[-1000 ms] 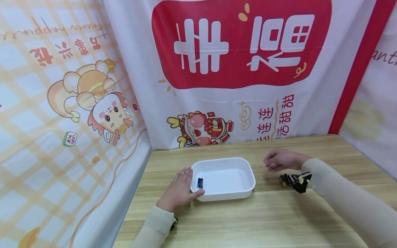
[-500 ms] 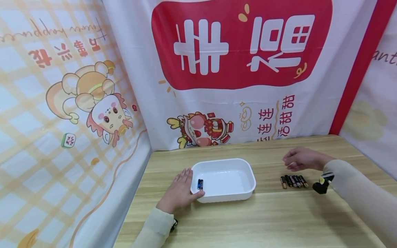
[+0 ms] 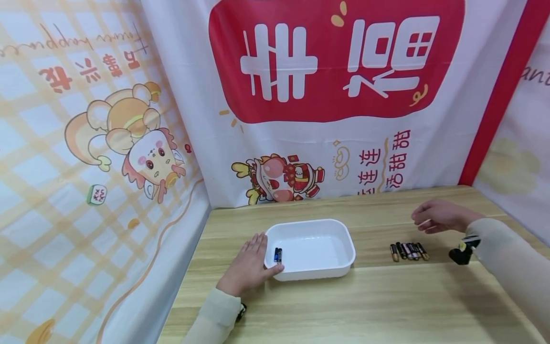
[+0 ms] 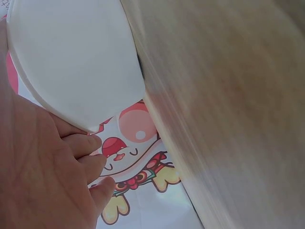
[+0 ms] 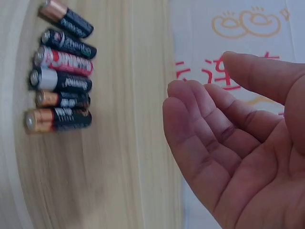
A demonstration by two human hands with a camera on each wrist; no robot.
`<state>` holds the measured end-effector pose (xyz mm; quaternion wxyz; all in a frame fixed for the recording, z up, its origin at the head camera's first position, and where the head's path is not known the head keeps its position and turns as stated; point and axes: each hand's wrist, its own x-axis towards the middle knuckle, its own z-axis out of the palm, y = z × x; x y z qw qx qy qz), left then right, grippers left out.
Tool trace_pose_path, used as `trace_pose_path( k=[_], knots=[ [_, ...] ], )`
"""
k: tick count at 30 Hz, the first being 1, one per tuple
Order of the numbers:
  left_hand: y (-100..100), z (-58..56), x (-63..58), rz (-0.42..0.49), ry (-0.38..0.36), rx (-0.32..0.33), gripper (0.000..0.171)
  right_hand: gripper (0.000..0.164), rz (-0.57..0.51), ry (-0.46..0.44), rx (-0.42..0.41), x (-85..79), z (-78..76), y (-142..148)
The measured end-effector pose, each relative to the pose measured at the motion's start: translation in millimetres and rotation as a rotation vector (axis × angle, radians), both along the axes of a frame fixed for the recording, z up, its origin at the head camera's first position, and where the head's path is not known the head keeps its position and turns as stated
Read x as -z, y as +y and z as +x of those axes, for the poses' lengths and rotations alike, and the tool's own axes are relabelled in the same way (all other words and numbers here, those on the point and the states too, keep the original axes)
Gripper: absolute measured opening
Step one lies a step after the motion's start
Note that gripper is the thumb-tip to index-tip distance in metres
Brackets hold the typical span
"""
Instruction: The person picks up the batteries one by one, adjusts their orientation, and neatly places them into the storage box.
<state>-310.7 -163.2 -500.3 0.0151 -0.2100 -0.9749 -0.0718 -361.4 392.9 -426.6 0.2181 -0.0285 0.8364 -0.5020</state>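
Observation:
A white plastic box (image 3: 313,274) stands on the table with two dark batteries (image 3: 278,255) inside at its left end. My left hand (image 3: 247,265) rests against the box's left side, fingers straight along the outer wall and thumb at the near left corner of the rim. In the left wrist view, its fingers (image 4: 83,143) lie along the white wall. My right hand (image 3: 442,216) hovers behind and to the right of a row of several batteries (image 3: 409,251). The right wrist view shows its palm (image 5: 257,176) bare, with the fingers loosely bent and the thumb apart.
The wooden table (image 3: 343,306) carries the box left of the battery row. A printed cloth (image 3: 193,95) hangs behind the table's back edge, and a checked cloth (image 3: 64,215) runs along its left side. Black straps sit on both wrists.
My right hand has moved right, away from the box, and its wrist now leaves the whole battery row uncovered. The left hand and the box stay in place.

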Motion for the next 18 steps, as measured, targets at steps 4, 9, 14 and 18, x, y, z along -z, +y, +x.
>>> trace_pose_path(
  k=[4,9,14,18],
  knots=[
    [-0.2,1.0,-1.9,0.002,-0.005,-0.006,0.106,0.036,-0.003,-0.008,0.015,-0.8,-4.1,11.3],
    [0.3,1.0,-1.6,-0.005,0.002,-0.004,0.105,0.036,-0.012,-0.006,0.041,2.2,-0.9,21.4],
    [-0.3,0.8,0.2,-0.012,-0.009,-0.012,0.106,0.031,-0.039,-0.049,0.063,12.6,6.1,25.8],
    [-0.3,1.1,-0.2,-0.005,-0.012,-0.006,0.105,0.029,-0.049,-0.062,0.079,23.4,10.8,25.7]
  ],
)
